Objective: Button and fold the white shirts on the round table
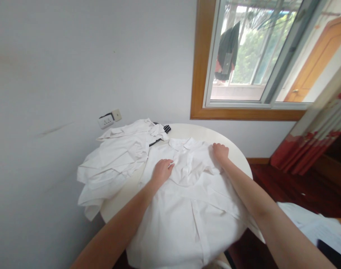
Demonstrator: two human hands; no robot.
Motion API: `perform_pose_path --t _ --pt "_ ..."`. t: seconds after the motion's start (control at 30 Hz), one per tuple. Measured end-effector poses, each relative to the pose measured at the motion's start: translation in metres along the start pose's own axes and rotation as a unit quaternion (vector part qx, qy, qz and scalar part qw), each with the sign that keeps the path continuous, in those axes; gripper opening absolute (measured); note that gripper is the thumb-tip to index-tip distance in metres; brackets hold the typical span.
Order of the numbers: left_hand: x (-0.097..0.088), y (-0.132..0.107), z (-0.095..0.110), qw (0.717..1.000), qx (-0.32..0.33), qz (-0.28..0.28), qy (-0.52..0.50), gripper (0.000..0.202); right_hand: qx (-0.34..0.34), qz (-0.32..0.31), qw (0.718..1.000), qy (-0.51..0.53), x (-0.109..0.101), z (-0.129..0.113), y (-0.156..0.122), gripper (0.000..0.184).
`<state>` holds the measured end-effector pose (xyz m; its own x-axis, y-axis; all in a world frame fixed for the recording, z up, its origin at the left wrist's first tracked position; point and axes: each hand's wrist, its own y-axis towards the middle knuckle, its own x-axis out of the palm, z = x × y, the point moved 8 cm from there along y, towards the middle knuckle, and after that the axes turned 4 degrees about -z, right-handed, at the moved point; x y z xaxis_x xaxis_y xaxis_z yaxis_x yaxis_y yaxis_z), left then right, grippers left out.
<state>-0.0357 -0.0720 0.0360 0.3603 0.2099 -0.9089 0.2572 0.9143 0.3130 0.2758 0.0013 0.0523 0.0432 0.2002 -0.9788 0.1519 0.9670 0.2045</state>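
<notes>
A white collared shirt (184,198) lies front up across a round white table, its collar at the far side and its lower part hanging over the near edge. My left hand (161,172) rests on the shirt's left chest, fingers bent in and closed on the cloth near the button strip. At the right shoulder, my right hand (221,152) is curled around the fabric, with its fingertips partly hidden. Between the two hands the cloth is bunched into loose folds.
To the left, a pile of white garments (117,157) overhangs the table (125,194), with a black-and-white striped piece (167,129) by it. A wall socket (106,121) is behind. At right are a window (249,56), a curtain (305,138) and papers (313,228) beside a dark object (333,254).
</notes>
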Motion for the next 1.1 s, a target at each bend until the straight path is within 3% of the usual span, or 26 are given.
perform_pose_path --t 0.23,0.4,0.53,0.67,0.73,0.8,0.9,1.0,1.1 --pt "-0.041 -0.003 -0.014 0.988 0.018 0.137 -0.065 0.025 0.073 -0.043 0.996 0.018 0.013 0.034 0.018 0.034" --pt "-0.057 -0.009 -0.014 0.978 0.031 0.172 -0.117 0.027 0.097 0.002 0.995 0.032 0.008 0.034 0.013 0.038" --pt "-0.051 -0.008 -0.008 0.984 0.014 0.107 -0.144 0.042 0.074 0.019 0.997 0.024 0.003 0.020 0.013 0.043" --pt "-0.042 -0.011 -0.017 0.985 -0.096 0.014 -0.142 0.059 0.081 0.000 0.996 0.033 0.014 0.019 0.012 0.040" --pt "-0.041 -0.014 -0.018 0.988 -0.113 -0.027 -0.101 0.060 0.098 -0.002 0.994 0.044 0.019 0.024 0.012 0.042" --pt "-0.041 -0.015 -0.013 0.991 -0.085 -0.055 -0.087 0.055 0.115 -0.013 0.992 0.050 0.023 0.029 0.012 0.043" --pt "-0.040 -0.018 -0.006 0.984 -0.033 -0.088 -0.150 0.046 0.113 -0.041 0.992 0.047 0.028 0.030 0.015 0.041" --pt "-0.036 -0.020 -0.002 0.969 0.019 -0.127 -0.210 0.047 0.095 -0.023 0.994 0.039 0.023 0.031 0.018 0.039" --pt "-0.035 -0.021 0.000 0.965 0.081 -0.137 -0.207 0.045 0.101 0.014 0.994 0.030 0.016 0.038 0.020 0.039"
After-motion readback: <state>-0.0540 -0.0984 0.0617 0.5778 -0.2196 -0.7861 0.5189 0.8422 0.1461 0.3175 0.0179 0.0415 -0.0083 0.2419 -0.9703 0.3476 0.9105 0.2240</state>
